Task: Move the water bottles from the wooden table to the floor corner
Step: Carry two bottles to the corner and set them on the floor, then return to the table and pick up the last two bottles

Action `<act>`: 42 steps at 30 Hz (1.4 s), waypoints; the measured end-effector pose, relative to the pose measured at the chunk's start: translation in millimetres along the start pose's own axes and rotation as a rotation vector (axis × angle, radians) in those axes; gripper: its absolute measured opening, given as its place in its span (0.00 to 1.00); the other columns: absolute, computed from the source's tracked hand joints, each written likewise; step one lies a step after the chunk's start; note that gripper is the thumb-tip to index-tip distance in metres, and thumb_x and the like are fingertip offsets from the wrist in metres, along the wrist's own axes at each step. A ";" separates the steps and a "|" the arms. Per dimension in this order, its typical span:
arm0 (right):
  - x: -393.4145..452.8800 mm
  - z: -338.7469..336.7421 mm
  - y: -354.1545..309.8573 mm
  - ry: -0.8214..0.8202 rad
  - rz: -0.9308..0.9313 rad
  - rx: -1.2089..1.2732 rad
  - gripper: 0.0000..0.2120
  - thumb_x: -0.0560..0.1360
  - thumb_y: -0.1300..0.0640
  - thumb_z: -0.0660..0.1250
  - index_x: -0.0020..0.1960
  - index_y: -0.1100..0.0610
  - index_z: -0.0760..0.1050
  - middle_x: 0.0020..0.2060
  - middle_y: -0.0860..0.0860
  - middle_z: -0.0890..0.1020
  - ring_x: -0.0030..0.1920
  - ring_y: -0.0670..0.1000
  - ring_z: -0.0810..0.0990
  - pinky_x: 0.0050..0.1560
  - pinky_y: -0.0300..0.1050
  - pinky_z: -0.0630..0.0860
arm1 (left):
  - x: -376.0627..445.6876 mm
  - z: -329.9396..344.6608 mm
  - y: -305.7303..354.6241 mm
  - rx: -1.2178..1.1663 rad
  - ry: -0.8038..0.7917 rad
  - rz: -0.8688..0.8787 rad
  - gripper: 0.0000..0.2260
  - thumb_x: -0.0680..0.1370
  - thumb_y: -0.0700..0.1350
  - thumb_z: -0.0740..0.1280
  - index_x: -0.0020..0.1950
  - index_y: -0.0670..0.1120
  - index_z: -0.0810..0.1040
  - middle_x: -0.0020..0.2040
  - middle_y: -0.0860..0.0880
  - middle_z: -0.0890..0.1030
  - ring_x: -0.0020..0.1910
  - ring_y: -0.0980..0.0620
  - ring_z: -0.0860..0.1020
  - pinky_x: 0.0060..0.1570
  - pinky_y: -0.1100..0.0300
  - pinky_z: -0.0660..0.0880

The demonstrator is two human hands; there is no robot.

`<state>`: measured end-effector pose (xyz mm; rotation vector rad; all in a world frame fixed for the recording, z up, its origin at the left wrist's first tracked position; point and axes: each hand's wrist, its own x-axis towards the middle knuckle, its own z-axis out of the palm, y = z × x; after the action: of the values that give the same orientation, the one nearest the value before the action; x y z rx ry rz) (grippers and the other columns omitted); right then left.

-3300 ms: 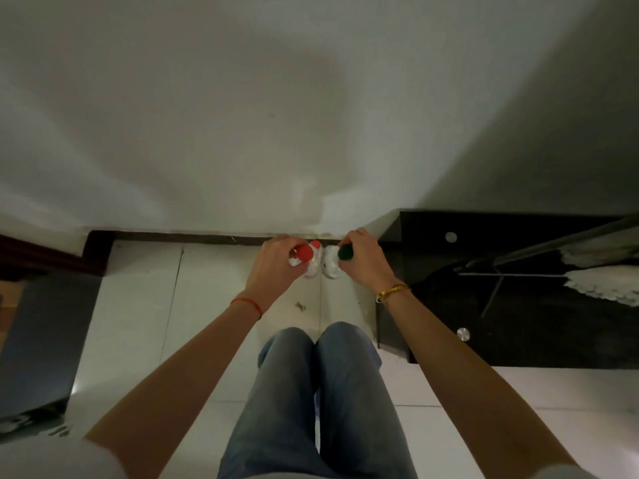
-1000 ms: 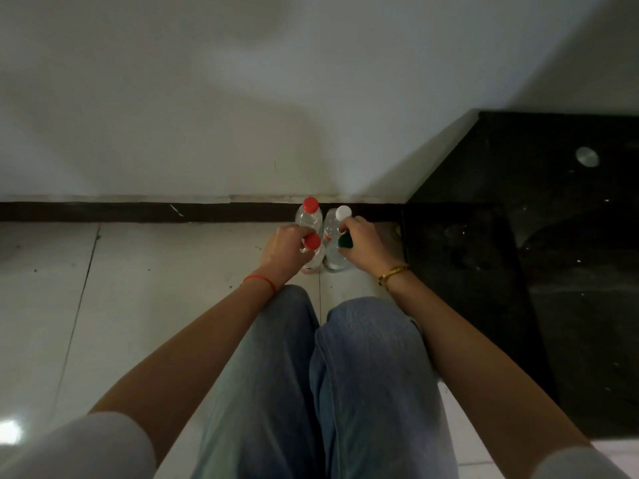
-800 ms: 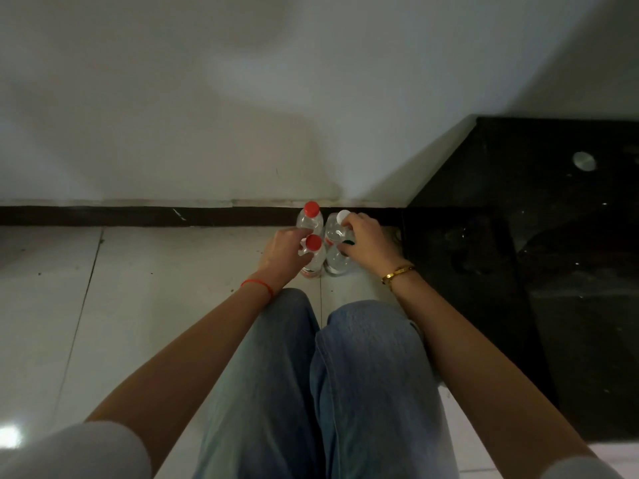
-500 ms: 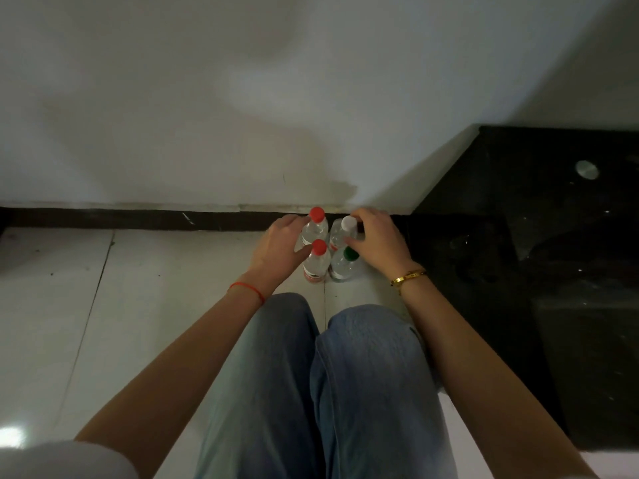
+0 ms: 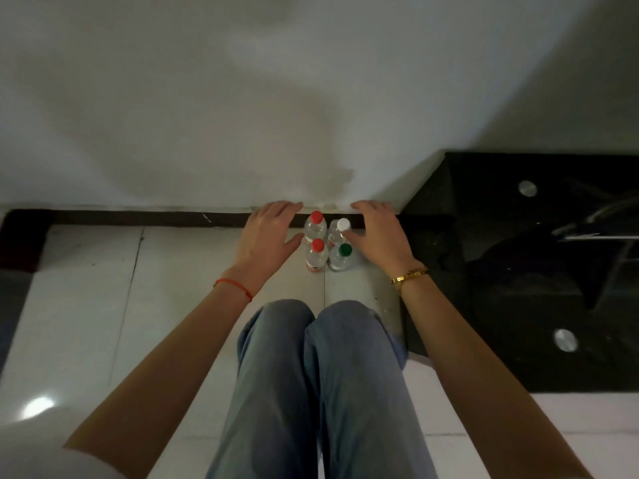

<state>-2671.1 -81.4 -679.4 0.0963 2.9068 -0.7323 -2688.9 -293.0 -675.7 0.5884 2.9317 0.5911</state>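
Observation:
Several clear water bottles stand upright in a tight cluster on the white floor tiles by the wall. At the back are a red-capped bottle (image 5: pixel 315 225) and a white-capped bottle (image 5: pixel 339 229). In front are a second red-capped bottle (image 5: pixel 316 254) and a green-capped bottle (image 5: pixel 341 256). My left hand (image 5: pixel 269 236) hovers open just left of the cluster, fingers spread. To the right of the cluster my right hand (image 5: pixel 379 236) is open too, its thumb close to the white cap. Neither hand grips a bottle.
A white wall with a dark skirting strip (image 5: pixel 138 218) runs behind the bottles. A black glossy cabinet (image 5: pixel 518 271) stands close on the right. My knees in blue jeans (image 5: pixel 321 357) are just in front of the bottles. White floor tiles (image 5: pixel 86 305) extend to the left.
Both hands have let go of the front bottles and opened, spreading apart to either side of the cluster. The bottles now stand on the floor on their own.

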 end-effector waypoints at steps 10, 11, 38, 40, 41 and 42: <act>-84.4 -182.5 -105.6 -0.012 0.045 0.052 0.25 0.73 0.54 0.70 0.68 0.57 0.68 0.66 0.55 0.72 0.68 0.55 0.66 0.69 0.48 0.66 | -51.9 -201.1 82.8 0.041 0.021 -0.022 0.24 0.76 0.48 0.68 0.71 0.45 0.68 0.67 0.44 0.73 0.67 0.45 0.70 0.69 0.47 0.65; -94.4 -201.0 -116.2 -0.012 0.049 0.059 0.25 0.74 0.53 0.70 0.68 0.57 0.68 0.66 0.55 0.72 0.69 0.54 0.66 0.69 0.48 0.65 | -57.5 -221.2 91.7 0.040 0.022 -0.023 0.24 0.76 0.48 0.67 0.71 0.46 0.68 0.67 0.45 0.73 0.67 0.45 0.70 0.69 0.47 0.65; -373.3 -439.1 -226.1 0.267 0.280 0.077 0.27 0.74 0.51 0.68 0.70 0.54 0.66 0.66 0.54 0.72 0.69 0.54 0.65 0.68 0.49 0.65 | -203.2 -455.3 280.8 0.026 -0.058 0.336 0.25 0.74 0.50 0.70 0.69 0.49 0.69 0.64 0.49 0.75 0.64 0.49 0.71 0.67 0.55 0.60; -397.2 -439.9 -218.3 0.307 0.324 0.070 0.26 0.74 0.51 0.68 0.70 0.54 0.66 0.66 0.53 0.72 0.68 0.54 0.66 0.67 0.49 0.67 | -208.6 -454.1 296.3 0.014 -0.091 0.383 0.24 0.74 0.50 0.69 0.69 0.49 0.69 0.64 0.49 0.75 0.64 0.49 0.72 0.67 0.57 0.59; -409.5 -440.1 -213.8 0.331 0.349 0.073 0.26 0.74 0.51 0.68 0.70 0.54 0.67 0.65 0.53 0.73 0.68 0.54 0.66 0.66 0.49 0.68 | -211.4 -453.2 305.1 0.006 -0.105 0.412 0.24 0.75 0.50 0.69 0.69 0.48 0.69 0.64 0.49 0.75 0.64 0.50 0.72 0.67 0.58 0.59; -421.7 -440.0 -208.9 0.354 0.376 0.076 0.26 0.74 0.50 0.68 0.70 0.53 0.67 0.65 0.53 0.73 0.67 0.54 0.67 0.66 0.48 0.68 | -214.0 -451.8 314.7 -0.006 -0.117 0.442 0.23 0.75 0.50 0.68 0.69 0.48 0.70 0.64 0.50 0.75 0.64 0.50 0.72 0.66 0.58 0.60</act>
<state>-2328.5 -67.5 -134.0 0.8347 3.0361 -0.8234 -2455.1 -268.6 -133.7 1.2403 2.6956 0.5778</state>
